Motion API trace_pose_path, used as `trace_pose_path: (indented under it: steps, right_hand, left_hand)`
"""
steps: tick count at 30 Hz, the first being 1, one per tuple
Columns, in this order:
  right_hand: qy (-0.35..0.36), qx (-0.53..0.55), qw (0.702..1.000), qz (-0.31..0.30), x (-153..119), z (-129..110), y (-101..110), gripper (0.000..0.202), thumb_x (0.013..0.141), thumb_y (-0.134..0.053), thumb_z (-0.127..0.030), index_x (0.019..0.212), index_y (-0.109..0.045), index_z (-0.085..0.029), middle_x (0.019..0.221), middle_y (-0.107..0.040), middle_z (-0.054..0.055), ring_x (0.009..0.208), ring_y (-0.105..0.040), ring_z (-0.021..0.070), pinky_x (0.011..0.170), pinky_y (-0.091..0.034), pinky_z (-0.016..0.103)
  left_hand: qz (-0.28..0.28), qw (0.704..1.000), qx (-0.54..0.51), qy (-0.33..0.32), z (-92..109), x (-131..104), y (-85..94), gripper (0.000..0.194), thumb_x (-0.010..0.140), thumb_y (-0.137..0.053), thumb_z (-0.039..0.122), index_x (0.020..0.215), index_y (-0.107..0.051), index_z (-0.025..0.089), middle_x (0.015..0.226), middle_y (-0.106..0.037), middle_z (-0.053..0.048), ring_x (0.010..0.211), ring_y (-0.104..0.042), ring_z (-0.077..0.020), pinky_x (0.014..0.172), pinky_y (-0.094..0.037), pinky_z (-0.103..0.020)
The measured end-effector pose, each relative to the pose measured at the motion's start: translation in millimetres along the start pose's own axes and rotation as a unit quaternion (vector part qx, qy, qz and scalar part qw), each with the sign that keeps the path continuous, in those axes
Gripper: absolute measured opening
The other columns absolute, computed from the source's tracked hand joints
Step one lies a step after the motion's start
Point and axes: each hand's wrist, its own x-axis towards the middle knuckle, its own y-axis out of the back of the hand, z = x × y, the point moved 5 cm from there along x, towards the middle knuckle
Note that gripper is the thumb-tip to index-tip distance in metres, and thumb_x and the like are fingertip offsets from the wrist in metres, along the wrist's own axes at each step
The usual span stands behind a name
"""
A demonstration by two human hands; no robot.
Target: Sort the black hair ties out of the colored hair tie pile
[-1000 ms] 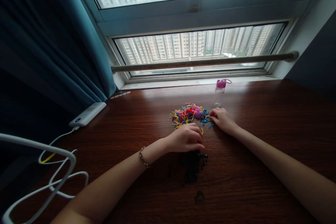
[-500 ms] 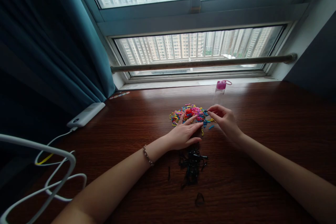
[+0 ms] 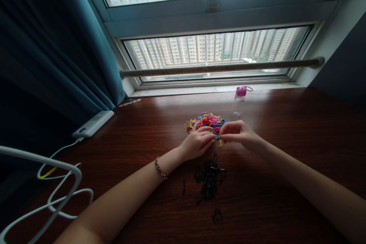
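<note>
A heap of small colourful rubber bands (image 3: 210, 120) lies on the brown wooden table. My left hand (image 3: 197, 143), with a beaded bracelet (image 3: 160, 169) on its wrist, rests on the near side of the heap. Its fingers are bent but apart, and the thumb points towards my other hand. At the heap's right edge my right hand (image 3: 238, 134) pinches a tiny dark thing, seemingly a black rubber band (image 3: 219, 138), close to the left fingertips. A yellow band (image 3: 220, 143) lies just below. Nearer me is a tangled pile of black rubber bands (image 3: 210, 179).
A clear bottle with a pink lid (image 3: 241, 91) stands behind the heap. Single black bands (image 3: 217, 216) lie around the dark pile. On the left are a white power bank (image 3: 93, 124), its white cable (image 3: 64, 148) and a blue curtain (image 3: 94, 53). A window rail (image 3: 217, 69) runs behind.
My right hand has moved left and nearer me, up to my left fingertips. My left hand's spread fingers have drawn in and bent. The bottle's lower part has come into view.
</note>
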Motion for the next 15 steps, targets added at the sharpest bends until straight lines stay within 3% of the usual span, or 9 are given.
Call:
trace_pose_path:
  steps: [3,6,10,15]
  right_hand:
    - [-0.006,-0.096,0.980,-0.173,-7,2,-27,0.020,0.070,-0.065,-0.029,0.081,-0.067,-0.012,0.063,-0.060,0.001,0.056,-0.050,0.0095,0.050,-0.038,0.019]
    - [0.007,-0.131,0.953,-0.274,-17,5,-51,0.027,0.073,-0.061,-0.027,0.096,-0.066,-0.014,0.069,-0.063,0.002,0.055,-0.051,0.0089,0.050,-0.039,0.018]
    - [0.038,-0.162,0.943,-0.288,-21,3,-66,0.026,0.075,-0.059,-0.026,0.098,-0.066,-0.015,0.068,-0.063,0.001,0.052,-0.047,0.0074,0.048,-0.037,0.016]
    - [0.076,-0.186,0.938,-0.283,-25,0,-75,0.022,0.076,-0.059,-0.024,0.094,-0.068,-0.016,0.065,-0.061,0.001,0.053,-0.047,0.0078,0.051,-0.038,0.016]
  left_hand:
    - [-0.018,1.000,0.018,0.001,-1,2,-1.5,0.030,0.089,-0.035,0.030,0.113,-0.052,0.024,0.121,-0.055,-0.003,0.125,-0.032,-0.0212,0.107,-0.011,-0.046]
    - [-0.072,0.996,0.039,-0.021,2,3,-7.1,0.039,0.089,-0.034,0.036,0.126,-0.041,0.027,0.134,-0.041,0.001,0.131,-0.019,-0.0234,0.107,-0.009,-0.046]
    - [-0.110,0.992,0.063,-0.017,2,4,-13.3,0.046,0.089,-0.030,0.044,0.132,-0.033,0.028,0.139,-0.034,0.003,0.133,-0.010,-0.0233,0.108,-0.007,-0.044]
    - [-0.108,0.991,0.080,-0.003,2,4,-14.0,0.050,0.088,-0.028,0.048,0.131,-0.035,0.024,0.137,-0.036,0.000,0.131,-0.012,-0.0248,0.108,-0.006,-0.044]
